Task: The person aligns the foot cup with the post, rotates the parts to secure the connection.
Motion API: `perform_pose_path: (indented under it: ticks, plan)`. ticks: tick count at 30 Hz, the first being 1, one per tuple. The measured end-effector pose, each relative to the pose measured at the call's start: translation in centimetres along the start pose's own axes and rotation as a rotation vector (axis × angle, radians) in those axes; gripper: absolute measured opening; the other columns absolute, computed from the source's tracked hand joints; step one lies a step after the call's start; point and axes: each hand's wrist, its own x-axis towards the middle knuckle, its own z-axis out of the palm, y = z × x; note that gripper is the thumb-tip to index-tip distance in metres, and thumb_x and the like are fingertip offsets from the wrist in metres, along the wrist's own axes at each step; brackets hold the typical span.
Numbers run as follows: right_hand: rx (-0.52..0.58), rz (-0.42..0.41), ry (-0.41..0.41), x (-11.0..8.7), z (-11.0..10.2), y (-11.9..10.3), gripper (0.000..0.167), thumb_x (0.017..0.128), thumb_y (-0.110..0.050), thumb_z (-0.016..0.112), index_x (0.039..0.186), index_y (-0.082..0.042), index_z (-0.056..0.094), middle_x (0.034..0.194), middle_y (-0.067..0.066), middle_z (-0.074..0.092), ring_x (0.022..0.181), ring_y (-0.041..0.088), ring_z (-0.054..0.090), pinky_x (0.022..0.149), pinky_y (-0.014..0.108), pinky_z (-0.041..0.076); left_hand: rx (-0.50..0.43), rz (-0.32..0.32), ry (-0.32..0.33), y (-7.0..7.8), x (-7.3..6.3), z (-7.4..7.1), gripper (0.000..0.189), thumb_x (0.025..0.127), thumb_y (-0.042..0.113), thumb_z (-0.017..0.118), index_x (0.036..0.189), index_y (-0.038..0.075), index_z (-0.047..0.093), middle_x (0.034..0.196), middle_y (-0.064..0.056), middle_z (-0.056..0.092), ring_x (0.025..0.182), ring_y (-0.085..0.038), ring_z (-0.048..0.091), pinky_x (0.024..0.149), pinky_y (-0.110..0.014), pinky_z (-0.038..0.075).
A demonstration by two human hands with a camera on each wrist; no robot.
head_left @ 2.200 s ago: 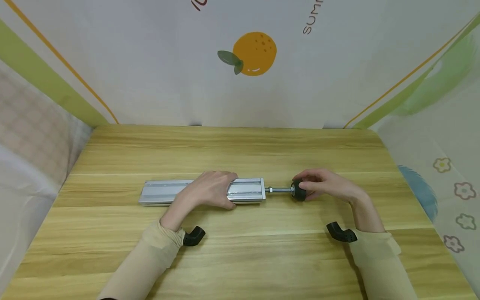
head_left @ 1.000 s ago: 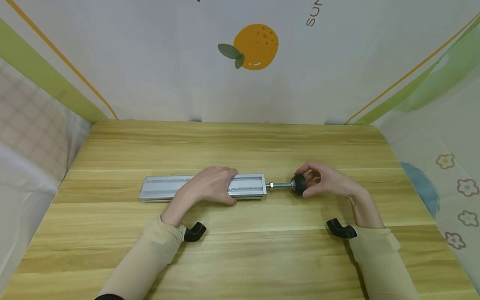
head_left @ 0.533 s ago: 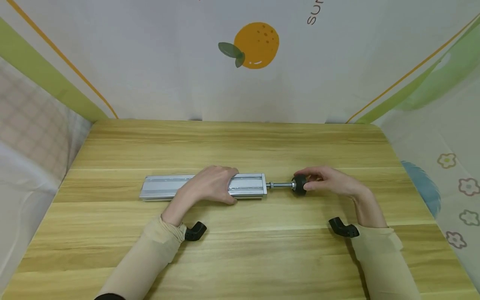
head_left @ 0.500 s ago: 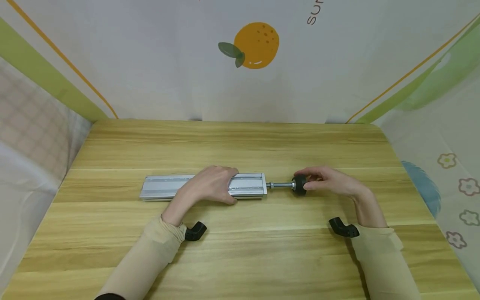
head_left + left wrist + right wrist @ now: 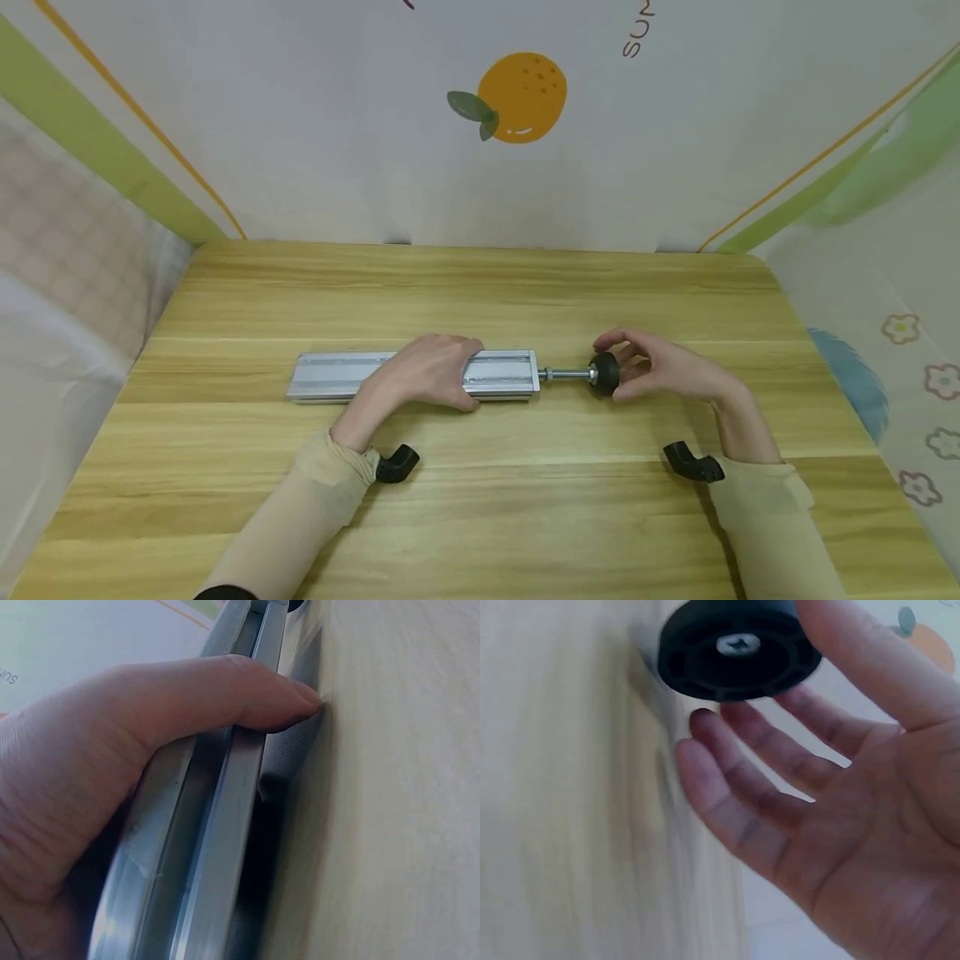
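An aluminium extrusion profile (image 5: 330, 377) lies on the wooden table in the head view, its long side running left to right. My left hand (image 5: 427, 372) grips it from above, thumb along the near side; in the left wrist view the thumb (image 5: 225, 694) bends over the profile's grooved edge. From the profile's right end sticks a threaded rod (image 5: 566, 374) with nuts, carrying a black levelling foot (image 5: 606, 375). Around the foot's rim my right hand (image 5: 663, 367) has its thumb and forefinger at opposite edges. The other fingers are loosely curled behind its underside in the right wrist view.
The wooden table (image 5: 487, 517) has a white curtain with a printed orange (image 5: 522, 97) behind it. A black curved mount (image 5: 397, 464) sits at the left cuff, another black mount (image 5: 693, 463) at the right cuff.
My right thumb has gone from the foot's face to its near edge, with thumb and forefinger wider apart. The nut's facets look turned. My left hand stays on the profile.
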Motion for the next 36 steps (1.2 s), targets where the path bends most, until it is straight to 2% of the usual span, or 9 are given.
perform_pose_path:
  ticks: [3, 7, 12, 16, 23, 29, 32, 36]
  plan:
    - [0.028, -0.003, 0.017, -0.06, 0.31, -0.06, 0.072, 0.082, -0.014, 0.086, 0.141, -0.004, 0.045, 0.140, 0.017, 0.052, 0.119, 0.025, 0.060, 0.098, 0.034, 0.056, -0.001, -0.005, -0.006, 0.11, 0.10, 0.03, 0.053, 0.071, 0.041, 0.083, 0.111, 0.014, 0.061, 0.096, 0.003, 0.068, 0.085, -0.015, 0.061, 0.085, -0.040, 0.056]
    - [0.031, 0.005, 0.053, -0.16, 0.61, -0.08, 0.069, 0.078, -0.013, 0.089, 0.133, -0.004, 0.048, 0.134, 0.017, 0.055, 0.117, 0.027, 0.059, 0.099, 0.037, 0.055, 0.001, -0.005, -0.015, 0.22, 0.22, 0.00, 0.055, 0.071, 0.041, 0.083, 0.113, 0.013, 0.062, 0.098, 0.003, 0.068, 0.086, -0.015, 0.062, 0.087, -0.040, 0.056]
    - [0.025, 0.025, 0.085, -0.12, 0.62, -0.09, 0.063, 0.079, -0.013, 0.088, 0.128, -0.004, 0.050, 0.128, 0.019, 0.058, 0.111, 0.029, 0.062, 0.091, 0.033, 0.057, 0.012, -0.002, -0.014, 0.26, 0.30, -0.04, 0.057, 0.071, 0.043, 0.084, 0.115, 0.013, 0.062, 0.096, 0.003, 0.068, 0.084, -0.015, 0.061, 0.084, -0.039, 0.056]
    - [-0.010, 0.008, 0.101, 0.02, 0.53, 0.04, 0.059, 0.080, -0.014, 0.087, 0.128, -0.005, 0.053, 0.123, 0.018, 0.061, 0.107, 0.026, 0.064, 0.088, 0.028, 0.057, 0.017, -0.002, -0.013, 0.25, 0.27, -0.03, 0.055, 0.071, 0.043, 0.084, 0.112, 0.014, 0.061, 0.094, 0.004, 0.067, 0.082, -0.015, 0.060, 0.082, -0.038, 0.056]
    - [-0.053, -0.009, 0.085, 0.01, 0.33, 0.16, 0.046, 0.090, -0.016, 0.078, 0.130, -0.006, 0.057, 0.113, 0.014, 0.066, 0.099, 0.018, 0.063, 0.085, 0.026, 0.055, 0.023, -0.002, -0.011, 0.24, 0.17, -0.05, 0.059, 0.071, 0.043, 0.084, 0.117, 0.013, 0.062, 0.098, 0.003, 0.069, 0.085, -0.015, 0.062, 0.086, -0.040, 0.057]
    - [-0.110, -0.012, 0.043, 0.14, 0.15, 0.06, 0.040, 0.099, -0.020, 0.067, 0.137, -0.007, 0.059, 0.105, 0.008, 0.068, 0.092, 0.015, 0.062, 0.079, 0.026, 0.053, 0.024, -0.005, -0.011, 0.22, 0.02, -0.03, 0.057, 0.071, 0.043, 0.084, 0.115, 0.013, 0.062, 0.096, 0.003, 0.068, 0.084, -0.015, 0.062, 0.086, -0.039, 0.056]
    - [-0.126, -0.014, 0.036, 0.15, 0.06, 0.13, 0.041, 0.101, -0.022, 0.064, 0.139, -0.007, 0.058, 0.107, 0.007, 0.068, 0.092, 0.014, 0.061, 0.079, 0.026, 0.053, 0.021, -0.009, -0.013, 0.22, 0.01, -0.02, 0.058, 0.072, 0.043, 0.084, 0.116, 0.013, 0.062, 0.097, 0.003, 0.068, 0.085, -0.016, 0.062, 0.086, -0.040, 0.057]
    - [-0.133, -0.012, 0.042, 0.03, -0.05, 0.15, 0.043, 0.102, -0.023, 0.064, 0.141, -0.008, 0.056, 0.118, 0.008, 0.067, 0.100, 0.015, 0.062, 0.083, 0.026, 0.054, 0.022, -0.012, -0.018, 0.24, 0.06, -0.04, 0.061, 0.072, 0.043, 0.084, 0.119, 0.012, 0.062, 0.100, 0.002, 0.069, 0.087, -0.016, 0.064, 0.088, -0.041, 0.057]
